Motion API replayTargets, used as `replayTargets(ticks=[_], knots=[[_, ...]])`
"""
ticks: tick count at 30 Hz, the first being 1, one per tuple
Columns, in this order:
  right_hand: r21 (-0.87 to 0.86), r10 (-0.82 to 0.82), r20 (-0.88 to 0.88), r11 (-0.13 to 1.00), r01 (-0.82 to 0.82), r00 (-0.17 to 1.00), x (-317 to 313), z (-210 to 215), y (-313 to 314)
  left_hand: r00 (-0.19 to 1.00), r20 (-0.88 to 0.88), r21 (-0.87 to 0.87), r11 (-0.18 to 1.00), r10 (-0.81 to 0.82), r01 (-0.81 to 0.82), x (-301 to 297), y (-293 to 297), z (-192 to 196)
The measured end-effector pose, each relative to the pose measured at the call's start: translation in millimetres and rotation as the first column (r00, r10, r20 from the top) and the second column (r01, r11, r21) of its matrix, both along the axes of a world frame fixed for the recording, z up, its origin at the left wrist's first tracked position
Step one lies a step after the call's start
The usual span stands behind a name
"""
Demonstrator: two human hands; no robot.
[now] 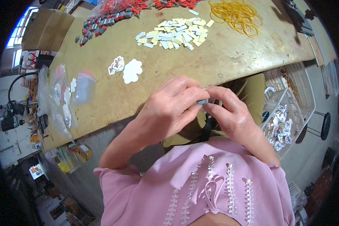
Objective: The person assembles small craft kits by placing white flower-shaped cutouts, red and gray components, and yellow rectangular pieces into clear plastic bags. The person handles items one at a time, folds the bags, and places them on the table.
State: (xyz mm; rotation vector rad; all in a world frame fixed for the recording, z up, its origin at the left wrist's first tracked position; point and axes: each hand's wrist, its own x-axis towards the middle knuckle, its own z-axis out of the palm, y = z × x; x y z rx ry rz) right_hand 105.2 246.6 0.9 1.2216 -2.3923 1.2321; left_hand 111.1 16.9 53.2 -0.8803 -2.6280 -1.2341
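Close together over the table's near edge, my left hand (177,98) and my right hand (229,109) pinch one small blue-grey piece (202,101) between their fingertips. The fingers cover most of that piece, so its kind cannot be told. Beyond my left hand lie a white flower-shaped cutout (132,71) and a few smaller ones with red marks (117,64). Farther off is a loose heap of small yellow and pale-grey rectangular strips (173,34).
Yellow rubber bands (235,17) lie at the far right of the table (229,56). Grey pieces with red parts (101,24) are heaped at the far left. Clear plastic bags (84,88) rest at the left edge. White baskets (286,98) with silvery packets (280,128) stand right.
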Motion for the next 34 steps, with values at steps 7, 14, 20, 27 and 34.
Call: replayTargets(ticks=[7, 14, 20, 27, 34], knots=[[-0.012, -0.009, 0.082, 1.000, 0.010, 0.997, 5.2, -10.7, 17.6, 0.969, 0.055, -0.044, 0.969, -0.240, 0.242, -26.0, 9.7, -13.7], [0.009, -0.069, 0.096, 0.998, 0.069, 0.993, 11.0, -9.0, 29.6, 0.953, -0.260, -0.171, 0.964, 0.158, -0.206, -168.4, 1.5, -17.7], [0.017, -0.121, 0.106, 0.993, 0.119, 0.987, 13.6, -11.5, 44.5, 0.919, -0.313, -0.321, 0.883, 0.242, -0.342, -249.4, -22.2, -59.8], [-0.005, -0.157, 0.097, 0.987, 0.158, 0.983, 12.1, -18.2, 52.3, 0.921, -0.283, -0.418, 0.830, 0.268, -0.370, -249.3, -42.3, -51.7], [-0.053, -0.140, 0.100, 0.988, 0.146, 0.985, 2.9, -12.0, 47.9, 0.987, 0.159, 0.337, 0.939, 0.018, -0.071, -186.1, -32.0, -40.3]])
